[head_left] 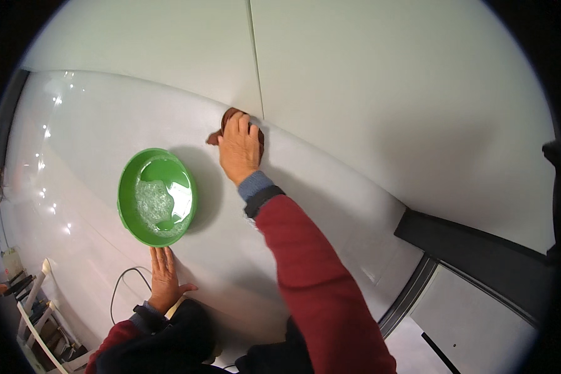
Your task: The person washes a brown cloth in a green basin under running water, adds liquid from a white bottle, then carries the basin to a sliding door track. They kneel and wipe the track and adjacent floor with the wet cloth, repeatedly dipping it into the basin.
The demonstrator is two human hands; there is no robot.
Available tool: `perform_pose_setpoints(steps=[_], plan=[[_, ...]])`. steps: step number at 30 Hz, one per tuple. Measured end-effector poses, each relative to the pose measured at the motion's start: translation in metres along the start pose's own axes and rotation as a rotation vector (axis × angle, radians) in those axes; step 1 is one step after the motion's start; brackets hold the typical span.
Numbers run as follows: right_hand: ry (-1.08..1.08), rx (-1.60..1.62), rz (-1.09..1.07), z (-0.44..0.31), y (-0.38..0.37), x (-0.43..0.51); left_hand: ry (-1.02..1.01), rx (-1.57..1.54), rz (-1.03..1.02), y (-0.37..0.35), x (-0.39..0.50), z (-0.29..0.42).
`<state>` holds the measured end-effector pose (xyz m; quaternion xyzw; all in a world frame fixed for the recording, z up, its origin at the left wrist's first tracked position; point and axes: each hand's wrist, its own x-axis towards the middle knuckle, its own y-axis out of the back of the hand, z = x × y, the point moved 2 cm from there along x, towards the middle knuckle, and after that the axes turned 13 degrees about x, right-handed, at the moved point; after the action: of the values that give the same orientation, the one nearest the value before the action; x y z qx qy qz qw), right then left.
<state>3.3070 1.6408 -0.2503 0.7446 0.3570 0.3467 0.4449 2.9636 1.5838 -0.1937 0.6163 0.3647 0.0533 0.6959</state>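
Note:
My right hand (241, 147) presses a crumpled brown cloth (231, 113) onto a glossy white surface (121, 107), close to where it meets an off-white panelled wall (355, 84). Part of the cloth is hidden beneath the fingers. To the left stands a round green basin (125, 205) with soapy water (153, 201) and a patch of white foam. My left hand (164, 280) holds nothing; its fingers point at the basin's near rim, thumb stretched aside. Whether the fingertips touch or slip under that rim, I cannot tell.
A dark cable (114, 292) curves beside my left wrist. Pale wooden furniture (39, 322) with several items on it is at the lower left. At right, a black strip (467, 233) borders the wall, above a framed white panel (472, 318).

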Motion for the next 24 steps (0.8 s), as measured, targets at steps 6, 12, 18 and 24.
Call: perform_pose_setpoints(steps=[6, 12, 18, 24], plan=[[-0.066, -0.047, -0.130, 0.102, 0.062, -0.092, 0.035, 0.009, 0.003, -0.003, -0.002, 0.001], [-0.308, -0.144, -0.041, 0.156, 0.128, -0.201, 0.044, 0.025, -0.034, -0.005, 0.000, 0.001], [-0.087, -0.003, 0.006, 0.147, 0.118, -0.183, 0.079, -0.015, -0.077, -0.006, 0.000, 0.002], [0.069, 0.172, 0.023, 0.090, 0.045, -0.073, 0.144, -0.024, -0.122, -0.006, 0.004, 0.006]])
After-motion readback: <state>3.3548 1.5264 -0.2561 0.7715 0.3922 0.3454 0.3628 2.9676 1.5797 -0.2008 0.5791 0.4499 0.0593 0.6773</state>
